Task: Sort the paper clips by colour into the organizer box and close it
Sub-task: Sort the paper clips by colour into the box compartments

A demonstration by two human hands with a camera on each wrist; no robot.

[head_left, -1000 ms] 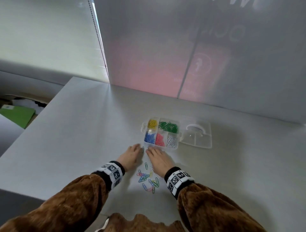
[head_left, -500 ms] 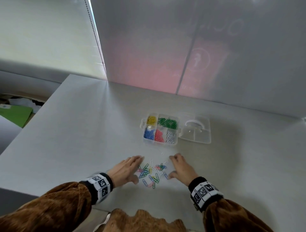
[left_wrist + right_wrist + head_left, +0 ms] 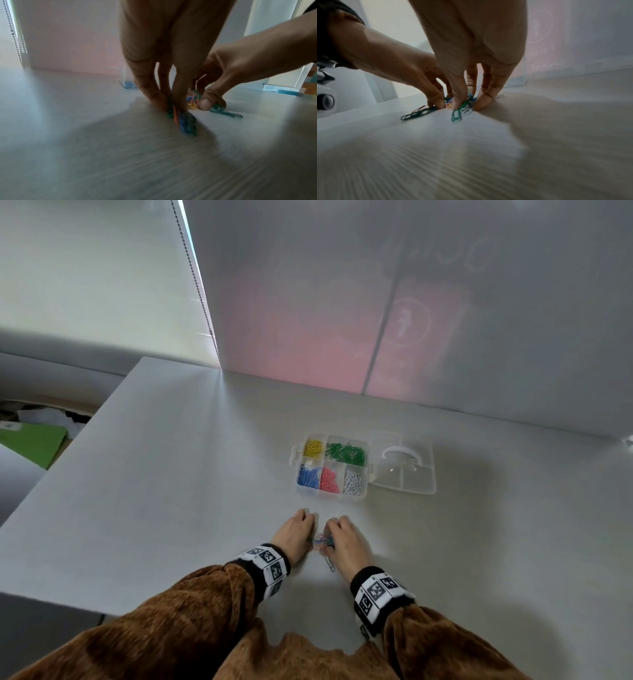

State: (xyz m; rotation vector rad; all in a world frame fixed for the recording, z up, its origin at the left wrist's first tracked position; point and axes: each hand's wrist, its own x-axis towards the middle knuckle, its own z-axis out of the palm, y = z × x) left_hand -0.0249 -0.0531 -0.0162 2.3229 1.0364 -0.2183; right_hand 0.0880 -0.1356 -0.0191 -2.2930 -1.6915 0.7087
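A small heap of mixed-colour paper clips (image 3: 322,541) lies on the pale counter (image 3: 171,491), squeezed between two hands. The left hand (image 3: 294,531) and right hand (image 3: 346,542) press in from either side, fingers (image 3: 458,100) curled down, pinching the clips. Just beyond them sits the open organizer box (image 3: 330,469), its compartments holding yellow, green, blue, pink and white clips, with its clear lid (image 3: 406,470) lying flat to the right.

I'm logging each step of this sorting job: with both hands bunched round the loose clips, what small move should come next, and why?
Probably pinch one clip out of the mixed pile and carry it to its colour's compartment. Both the left hand and right hand have their fingertips on the pile, the organizer box lies open just beyond, and one clip sits apart nearer the person.
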